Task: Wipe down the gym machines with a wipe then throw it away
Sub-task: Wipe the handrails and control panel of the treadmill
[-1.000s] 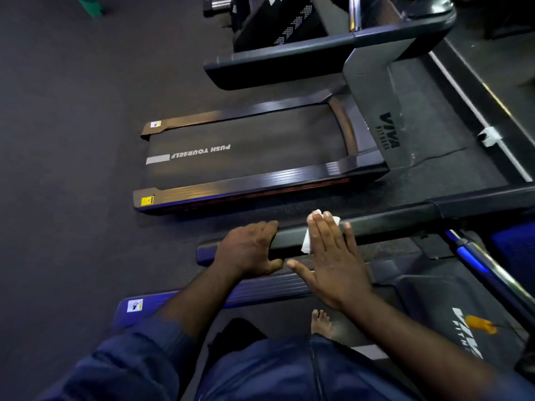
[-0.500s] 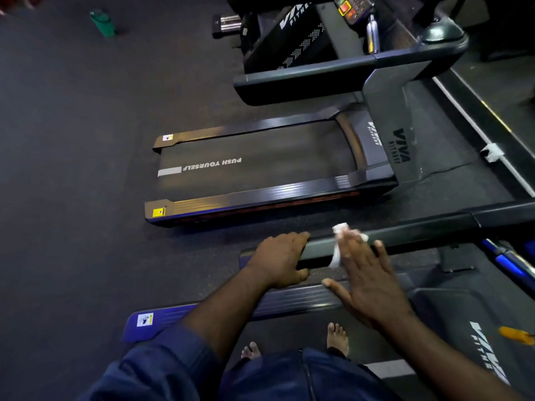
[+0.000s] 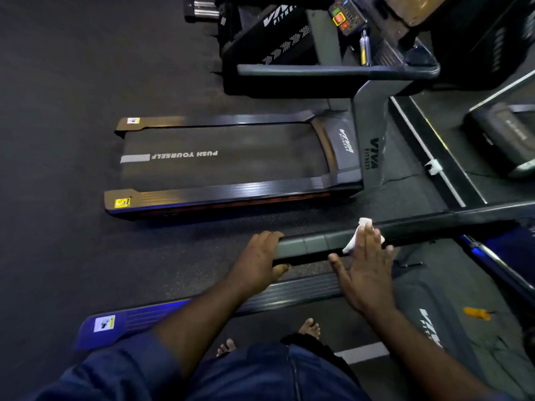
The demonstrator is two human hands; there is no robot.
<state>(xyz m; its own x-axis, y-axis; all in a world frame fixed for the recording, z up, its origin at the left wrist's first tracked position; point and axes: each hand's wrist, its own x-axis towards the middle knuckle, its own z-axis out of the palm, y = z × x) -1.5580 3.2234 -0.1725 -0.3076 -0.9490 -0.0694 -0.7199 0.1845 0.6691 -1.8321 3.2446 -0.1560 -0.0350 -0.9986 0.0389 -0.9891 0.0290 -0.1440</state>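
My left hand [image 3: 259,256] grips the handrail [image 3: 312,243] for bracing while my right hand [image 3: 367,273], fingers [image 3: 368,241] straight, presses the wipe [image 3: 364,222] onto it.

White wipe [image 3: 364,223] (crumpled); on grey treadmill handrail [image 3: 312,241]

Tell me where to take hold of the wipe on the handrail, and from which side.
Pinch the loose flap of the wipe that hangs over the near edge of the handrail, coming from the near side, left of the right hand. The rest lies pressed flat under that hand's straight fingers; the flap is probably the freest part.
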